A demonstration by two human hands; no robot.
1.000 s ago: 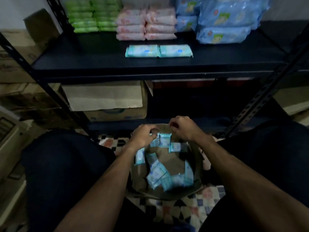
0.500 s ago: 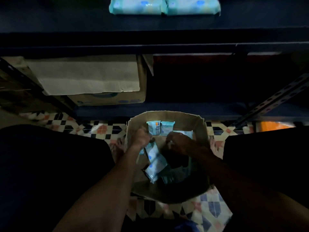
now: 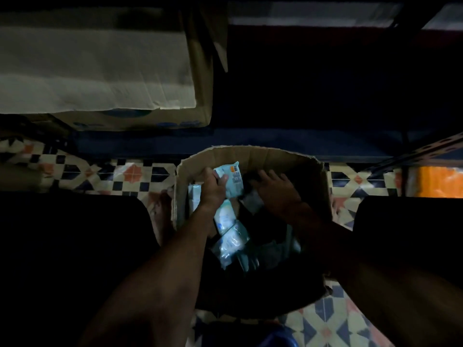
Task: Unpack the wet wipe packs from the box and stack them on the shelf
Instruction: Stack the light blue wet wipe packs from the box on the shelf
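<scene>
1. At the far-left side of the box [image 3: 250,152], my left grip [image 3: 213,187] is clenched round one wet wipe pack [image 3: 233,180], with its fingers [image 3: 221,180] curled over the pack's near-left edge.
2. The held pack sticks out from that grip up and to the right. Its long axis runs roughly away from me toward the far wall of the box, and its printed face is turned to the camera.
3. Just beside it on the right, my right grip [image 3: 278,190] reaches into the dark middle of the box with fingers spread. I cannot tell whether it has hold of anything, because whatever lies under the palm is in shadow.
4. Nearer me, below the left wrist, the loose packs [image 3: 231,237] lie tumbled at mixed angles, some touching one another.
5. Beyond the box rim comes the patterned floor [image 3: 125,174], then the lower shelf [image 3: 300,144] with a second carton [image 3: 100,71] on it. The shelf meant for stacking is out of view.
6. I judge the left grip should make the lift, since it is the one loaded. The pack needs to rise clear of the far wall before it travels forward.
</scene>
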